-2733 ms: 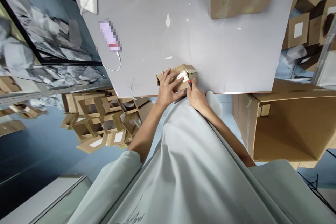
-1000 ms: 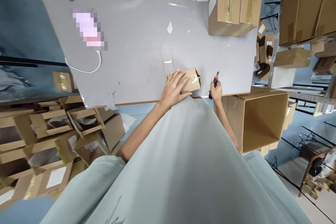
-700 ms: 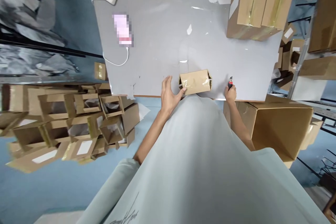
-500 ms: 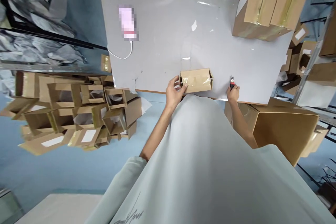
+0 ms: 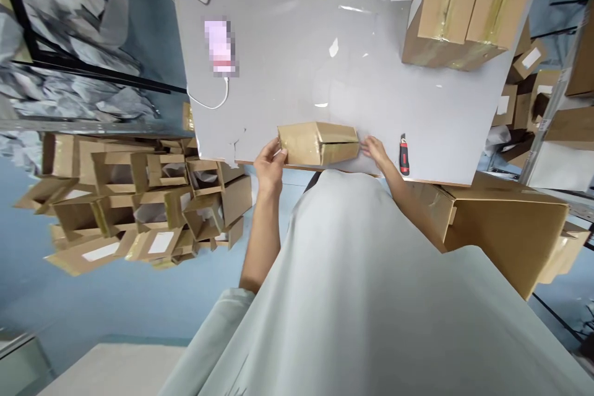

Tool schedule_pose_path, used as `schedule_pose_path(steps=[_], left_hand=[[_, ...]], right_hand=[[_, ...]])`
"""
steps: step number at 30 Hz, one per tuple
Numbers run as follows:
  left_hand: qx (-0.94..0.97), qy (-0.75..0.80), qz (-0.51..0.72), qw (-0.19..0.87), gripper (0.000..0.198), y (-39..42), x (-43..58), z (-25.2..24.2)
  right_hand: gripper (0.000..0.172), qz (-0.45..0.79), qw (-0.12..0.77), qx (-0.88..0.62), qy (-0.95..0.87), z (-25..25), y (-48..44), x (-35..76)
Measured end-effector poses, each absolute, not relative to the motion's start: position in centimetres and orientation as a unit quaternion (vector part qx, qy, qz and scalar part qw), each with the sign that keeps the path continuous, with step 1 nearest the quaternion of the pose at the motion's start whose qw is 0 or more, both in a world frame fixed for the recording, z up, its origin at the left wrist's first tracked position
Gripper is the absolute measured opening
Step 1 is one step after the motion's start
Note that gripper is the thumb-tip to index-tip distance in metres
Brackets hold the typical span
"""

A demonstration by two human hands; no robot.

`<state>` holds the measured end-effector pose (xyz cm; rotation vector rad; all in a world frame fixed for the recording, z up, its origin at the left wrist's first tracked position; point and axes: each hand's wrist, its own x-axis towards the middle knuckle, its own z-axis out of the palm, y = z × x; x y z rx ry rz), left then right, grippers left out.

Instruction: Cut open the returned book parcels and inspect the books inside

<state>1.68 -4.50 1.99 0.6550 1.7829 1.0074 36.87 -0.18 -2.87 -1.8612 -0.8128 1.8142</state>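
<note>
Along the near edge of the desk [image 5: 260, 80], the small carton [image 5: 299, 143] lies between your left hand [image 5: 269, 166] and your right hand [image 5: 377, 150], its long axis running roughly sideways from one to the other. Your left grip pinches its left end, so that hand is nearer; your right grip is at the opposite end, too blurred to tell whether it holds anything. Plain brown cardboard, the carton has shiny tape on its body and flaps [image 5: 341, 132] stretching rightward, split by a dark gap.
</note>
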Motion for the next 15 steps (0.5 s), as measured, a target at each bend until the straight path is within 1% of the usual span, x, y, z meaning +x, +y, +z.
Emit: schedule_pose_path(steps=[2, 4, 7, 11, 15], left_hand=[[0.245, 0.741, 0.397, 0.483, 0.059, -4.5, -0.1, 1.6], [0.236, 0.746, 0.384, 0.491, 0.056, -4.3, -1.2, 1.4], [0.246, 0.745, 0.370, 0.497, 0.053, -3.4, -1.3, 0.6], [0.269, 0.728, 0.344, 0.529, 0.054, -0.5, 1.3, -1.4], [0.277, 0.709, 0.294, 0.577, 0.053, 3.6, 6.0, -3.5]], right_hand=[[0.042, 0.716, 0.224, -0.616, -0.238, -2.0, -0.2, 35.2], [0.042, 0.738, 0.244, -0.583, -0.238, -0.9, -0.5, 34.0], [0.047, 0.708, 0.269, -0.597, -0.265, 0.9, -1.0, 34.0], [0.064, 0.649, 0.305, -0.631, -0.295, 2.7, -1.6, 36.4], [0.068, 0.592, 0.323, -0.671, -0.309, 3.7, -1.7, 39.0]])
